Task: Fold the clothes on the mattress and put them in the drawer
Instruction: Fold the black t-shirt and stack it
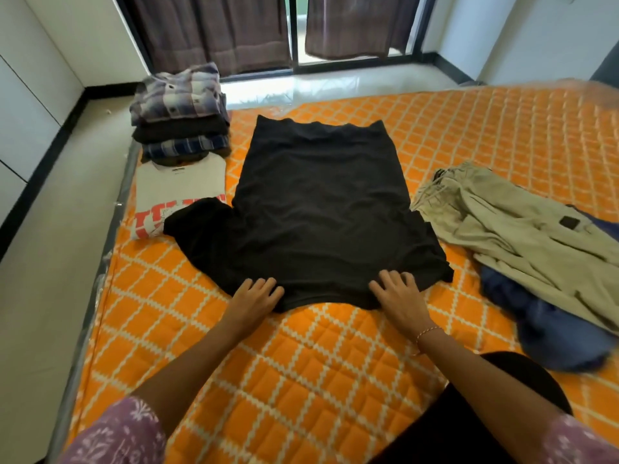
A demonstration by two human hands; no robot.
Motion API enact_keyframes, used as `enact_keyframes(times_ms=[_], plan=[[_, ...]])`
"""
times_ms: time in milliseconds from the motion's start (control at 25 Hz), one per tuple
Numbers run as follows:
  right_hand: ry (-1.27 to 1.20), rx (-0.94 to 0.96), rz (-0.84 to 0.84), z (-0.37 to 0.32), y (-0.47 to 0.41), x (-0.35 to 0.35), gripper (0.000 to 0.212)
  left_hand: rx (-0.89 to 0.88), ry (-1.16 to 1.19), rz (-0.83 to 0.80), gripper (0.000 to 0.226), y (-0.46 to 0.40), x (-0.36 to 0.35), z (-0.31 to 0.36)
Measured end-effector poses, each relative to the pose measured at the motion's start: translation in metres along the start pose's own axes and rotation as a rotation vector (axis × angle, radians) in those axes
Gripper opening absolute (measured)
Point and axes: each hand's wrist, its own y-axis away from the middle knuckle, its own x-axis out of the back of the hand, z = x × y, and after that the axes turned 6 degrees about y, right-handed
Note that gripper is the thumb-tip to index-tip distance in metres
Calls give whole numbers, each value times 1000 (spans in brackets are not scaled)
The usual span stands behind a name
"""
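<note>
Head view of a black T-shirt point(318, 209) spread flat at the centre of the frame on an orange quilted mattress point(469, 128), its collar end nearest the viewer and its hem toward the curtains point(214, 31) at the top. The left hand point(256, 293) and right hand point(398, 293) both lie on the near edge of the shirt, one to each side of the neckline, fingers straight and spread, palms down; they press or smooth the cloth and neither grips anything. One sleeve juts out at centre left, overlapping a folded white shirt point(177, 192); the other sleeve, at centre right, ends just beside the tan trousers point(522, 229). A stack point(181, 112) of folded shirts stands at upper left, behind the white one. The trousers and a blue garment point(552, 329) under them lie unfolded at right. No drawer is in view. Judged stage: flattening before the first fold. Risks: the thin jersey may bunch under flat palms, so creases get folded in; swinging the left sleeve inward could drag the white shirt out of its fold; a careless sweep on the right could catch the trousers; the clear plastic wrap point(254, 98) at the mattress edge looks slippery, so the nearby stack could slide or topple if bumped.
</note>
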Motion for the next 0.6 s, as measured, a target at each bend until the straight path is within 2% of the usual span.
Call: enact_keyframes(times_ms=[80, 120, 240, 320, 440, 480, 520, 600], plan=[[-88, 172, -86, 4, -4, 9, 22, -1, 95, -152, 43, -4, 13, -3], [-150, 196, -195, 5, -7, 15, 20, 25, 147, -249, 42, -3, 20, -3], [-367, 109, -677, 6, -9, 35, 28, 161, 290, -496, 35, 4, 23, -4], [-498, 107, -806, 4, -2, 43, 22, 205, 377, -604, 28, 14, 31, -2], [-578, 95, -948, 0, 14, 55, 13, 239, 364, -775, 30, 27, 41, 10], [-527, 130, -959, -3, 18, 60, 15, 245, 341, -814, 33, 30, 42, 14], [-392, 214, -890, -11, 24, 62, 20, 248, 309, -852, 38, 33, 43, 18], [-16, 415, -548, -29, 36, 61, 28, 258, 249, -871, 40, 38, 45, 23]])
